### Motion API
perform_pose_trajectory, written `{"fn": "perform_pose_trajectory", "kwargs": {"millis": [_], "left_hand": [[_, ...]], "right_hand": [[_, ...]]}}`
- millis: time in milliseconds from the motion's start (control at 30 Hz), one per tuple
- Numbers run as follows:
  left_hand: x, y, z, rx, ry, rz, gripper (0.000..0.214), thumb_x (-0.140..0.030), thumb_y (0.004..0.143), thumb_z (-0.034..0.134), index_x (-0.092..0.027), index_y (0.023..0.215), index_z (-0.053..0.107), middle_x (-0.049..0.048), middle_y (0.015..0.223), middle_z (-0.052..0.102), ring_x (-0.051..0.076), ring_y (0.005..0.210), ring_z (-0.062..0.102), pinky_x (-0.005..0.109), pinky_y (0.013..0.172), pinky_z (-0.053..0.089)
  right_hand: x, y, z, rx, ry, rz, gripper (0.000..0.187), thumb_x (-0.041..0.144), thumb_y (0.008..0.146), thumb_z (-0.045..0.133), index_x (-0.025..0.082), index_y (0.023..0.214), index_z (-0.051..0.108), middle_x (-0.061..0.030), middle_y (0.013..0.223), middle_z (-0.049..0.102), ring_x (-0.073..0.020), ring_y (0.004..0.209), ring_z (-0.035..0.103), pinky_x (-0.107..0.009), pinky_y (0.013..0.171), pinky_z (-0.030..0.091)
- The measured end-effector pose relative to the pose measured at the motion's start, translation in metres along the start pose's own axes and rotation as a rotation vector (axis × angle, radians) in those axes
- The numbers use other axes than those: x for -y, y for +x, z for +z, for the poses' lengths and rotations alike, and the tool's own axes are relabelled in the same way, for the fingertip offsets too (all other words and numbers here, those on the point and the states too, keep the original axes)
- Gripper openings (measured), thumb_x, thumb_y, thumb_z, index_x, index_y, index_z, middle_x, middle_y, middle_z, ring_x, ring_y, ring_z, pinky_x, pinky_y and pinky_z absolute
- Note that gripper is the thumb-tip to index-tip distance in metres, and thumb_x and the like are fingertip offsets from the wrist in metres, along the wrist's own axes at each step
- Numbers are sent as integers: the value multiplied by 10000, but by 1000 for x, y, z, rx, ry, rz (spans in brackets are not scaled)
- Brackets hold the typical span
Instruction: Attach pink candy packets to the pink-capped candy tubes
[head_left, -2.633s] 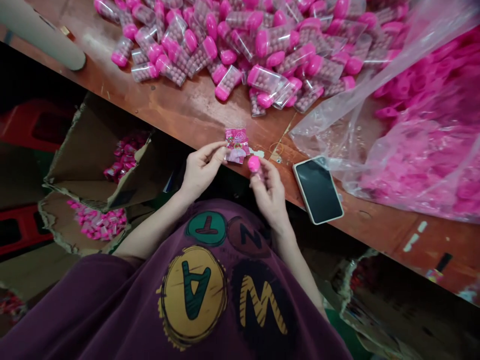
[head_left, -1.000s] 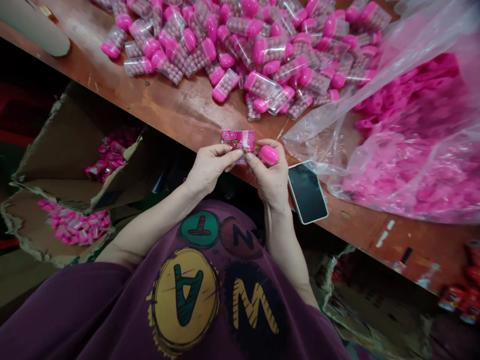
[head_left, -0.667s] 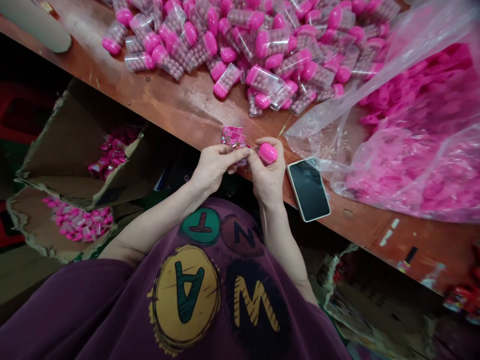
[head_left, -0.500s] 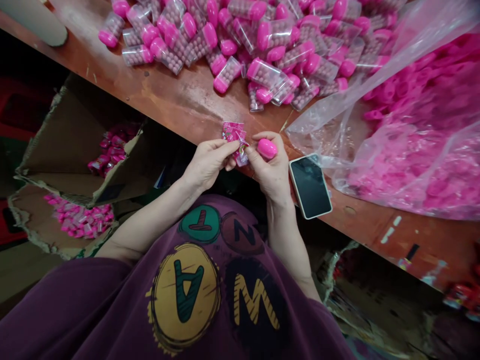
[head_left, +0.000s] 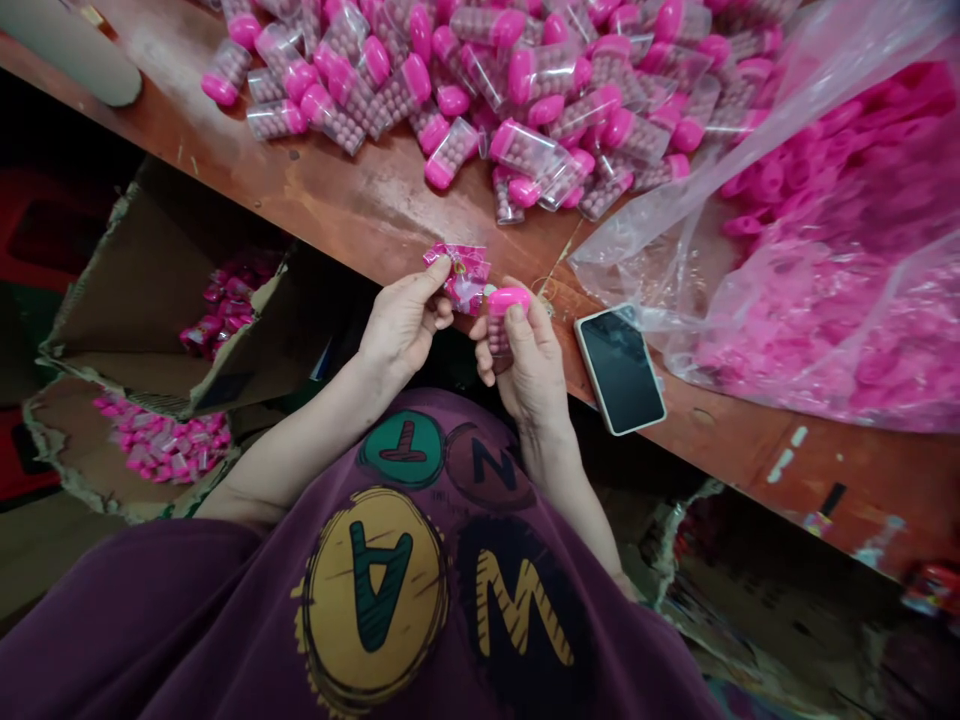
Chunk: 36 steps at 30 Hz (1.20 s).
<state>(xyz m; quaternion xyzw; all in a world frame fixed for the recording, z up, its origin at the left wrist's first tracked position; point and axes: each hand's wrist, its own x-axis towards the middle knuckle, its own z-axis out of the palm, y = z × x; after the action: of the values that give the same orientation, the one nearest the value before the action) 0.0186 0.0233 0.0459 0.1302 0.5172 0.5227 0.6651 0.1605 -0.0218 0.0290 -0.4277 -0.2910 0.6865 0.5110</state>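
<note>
My left hand (head_left: 401, 322) pinches a small pink printed sleeve (head_left: 461, 272) at the near edge of the brown table (head_left: 360, 205). My right hand (head_left: 525, 365) is closed round a clear candy bottle with a pink cap (head_left: 504, 308), held upright just right of the sleeve. The sleeve's lower end touches the cap. A big heap of the same pink-capped bottles (head_left: 525, 80) lies across the far part of the table.
A black phone (head_left: 619, 368) lies face up right of my right hand. A clear plastic bag of pink caps (head_left: 817, 250) fills the right side. Left of me, below the table, torn cardboard boxes (head_left: 142, 320) hold wrapped bottles (head_left: 169, 448). A pale tube (head_left: 71, 50) lies far left.
The bottle has turned upright in my right hand and dropped a little. My left hand has shifted the sleeve leftward and tilted it over the cap.
</note>
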Motion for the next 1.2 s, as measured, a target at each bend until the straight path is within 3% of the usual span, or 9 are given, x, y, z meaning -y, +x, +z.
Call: {"fn": "perform_pose_trajectory", "kwargs": {"millis": [367,533,667,833,1033,1200], "left_hand": [[5,-12,6,62,66,-43,411,-459,914,834,-171,703,630,-42,564,575,45,469,509,197,485,397],[6,-11,5,69,53,-27,406,-442,917,834,-173,696,625,-44,571,574,49,480,526,198,489,401],[5,-8,3,25,44,-9,390,-410,924,833,-174,702,617,-44,587,582,43,489,526,185,497,405],[4,-9,5,2,55,-11,410,-429,902,852,-174,695,606,-42,583,582,45,490,522,185,487,394],[7,-12,7,-1,81,-7,435,-464,887,858,-182,686,594,-52,557,572,46,469,516,198,503,410],[10,-10,6,-10,85,3,411,-474,880,862,-188,711,619,-50,566,588,52,479,534,195,496,401]], "right_hand": [[-25,-12,1,-130,-364,-238,478,603,1040,577,378,1462,590,-4,908,648,-129,661,583,-269,556,536],[-28,-13,-9,-111,-398,-200,549,650,1065,441,353,1508,570,-47,1053,710,-181,804,667,-345,662,620],[-23,-14,-9,-110,-380,-229,521,596,1026,575,357,1487,528,-60,1287,671,-170,883,675,-331,699,617],[-19,-16,2,-219,-371,-282,516,509,928,772,354,1355,528,-49,1204,617,-176,914,648,-344,795,621],[-27,-13,6,-260,-455,-344,554,479,909,799,332,1355,504,-54,1207,604,-205,1062,651,-386,970,606],[-31,-18,7,-226,-514,-382,517,444,938,774,325,1368,515,-65,1308,596,-211,1128,639,-387,996,587]]}}
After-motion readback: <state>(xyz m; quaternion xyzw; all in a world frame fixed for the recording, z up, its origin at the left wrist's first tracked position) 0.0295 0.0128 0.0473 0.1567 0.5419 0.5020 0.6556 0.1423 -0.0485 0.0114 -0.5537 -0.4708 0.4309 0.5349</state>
